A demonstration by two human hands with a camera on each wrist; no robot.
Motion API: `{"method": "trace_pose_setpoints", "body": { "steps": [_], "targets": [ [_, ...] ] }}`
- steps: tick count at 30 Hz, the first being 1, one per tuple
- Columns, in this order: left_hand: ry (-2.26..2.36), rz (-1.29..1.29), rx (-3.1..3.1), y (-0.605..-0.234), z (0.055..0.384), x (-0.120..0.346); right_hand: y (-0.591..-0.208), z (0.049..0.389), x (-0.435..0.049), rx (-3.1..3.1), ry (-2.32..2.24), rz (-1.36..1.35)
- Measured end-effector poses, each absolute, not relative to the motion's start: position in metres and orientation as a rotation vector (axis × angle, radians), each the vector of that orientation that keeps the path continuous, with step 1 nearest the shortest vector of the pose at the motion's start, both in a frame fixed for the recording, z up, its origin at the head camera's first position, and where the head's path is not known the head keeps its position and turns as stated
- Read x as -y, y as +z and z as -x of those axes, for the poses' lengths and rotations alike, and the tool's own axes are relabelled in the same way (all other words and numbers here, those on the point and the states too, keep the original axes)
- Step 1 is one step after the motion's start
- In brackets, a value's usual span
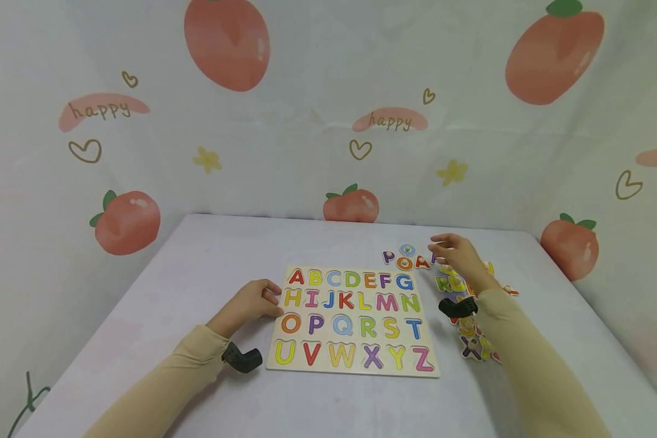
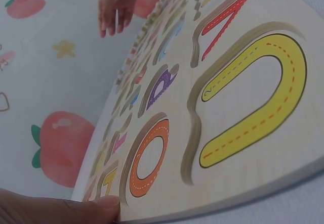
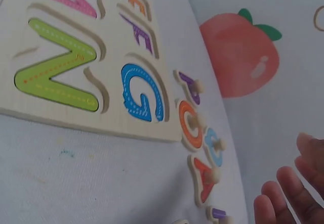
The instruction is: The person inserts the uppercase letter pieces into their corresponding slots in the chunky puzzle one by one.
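A wooden alphabet puzzle board lies flat, its letter-shaped recesses printed A to Z. My left hand is at its left edge, fingers loosely bent. In the left wrist view the thumb touches the rim near the orange O recess. My right hand hovers past the far right corner with relaxed fingers and nothing between them. Below and left of it lie knobbed letter pieces: a purple P, an orange O, a light blue Q and a red A.
Right of the board lies a loose heap of letter pieces, including a green R and a dark X, partly hidden by the right forearm. A white cloth covers the table. Behind it hangs a peach-print curtain.
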State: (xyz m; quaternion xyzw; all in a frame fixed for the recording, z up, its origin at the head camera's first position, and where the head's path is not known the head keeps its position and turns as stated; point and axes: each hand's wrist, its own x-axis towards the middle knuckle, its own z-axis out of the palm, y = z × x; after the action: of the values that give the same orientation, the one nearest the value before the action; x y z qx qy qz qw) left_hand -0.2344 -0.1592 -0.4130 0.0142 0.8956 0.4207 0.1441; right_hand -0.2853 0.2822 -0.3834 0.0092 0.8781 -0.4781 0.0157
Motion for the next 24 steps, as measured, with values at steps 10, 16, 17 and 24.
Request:
{"method": "trace_pose_setpoints", "body": {
  "steps": [10, 16, 17, 24],
  "targets": [
    [1.189, -0.041, -2.59, -0.411, 0.234, 0.159, -0.391, 0.295, -0.278, -2.741, -1.304, -0.077],
    [1.185, -0.032, -2.589, -0.408, 0.233, 0.158, -0.399, 0.306, -0.278, -2.742, -1.185, -0.154],
    [1.183, -0.038, -2.59, -0.408, 0.233, 0.158, -0.401, 0.307, -0.278, -2.732, -1.188, -0.171],
    [1.172, -0.025, -2.594, -0.41, 0.233, 0.158, -0.409, 0.313, -0.278, -2.727, -1.17, -0.236]
  ]
}}
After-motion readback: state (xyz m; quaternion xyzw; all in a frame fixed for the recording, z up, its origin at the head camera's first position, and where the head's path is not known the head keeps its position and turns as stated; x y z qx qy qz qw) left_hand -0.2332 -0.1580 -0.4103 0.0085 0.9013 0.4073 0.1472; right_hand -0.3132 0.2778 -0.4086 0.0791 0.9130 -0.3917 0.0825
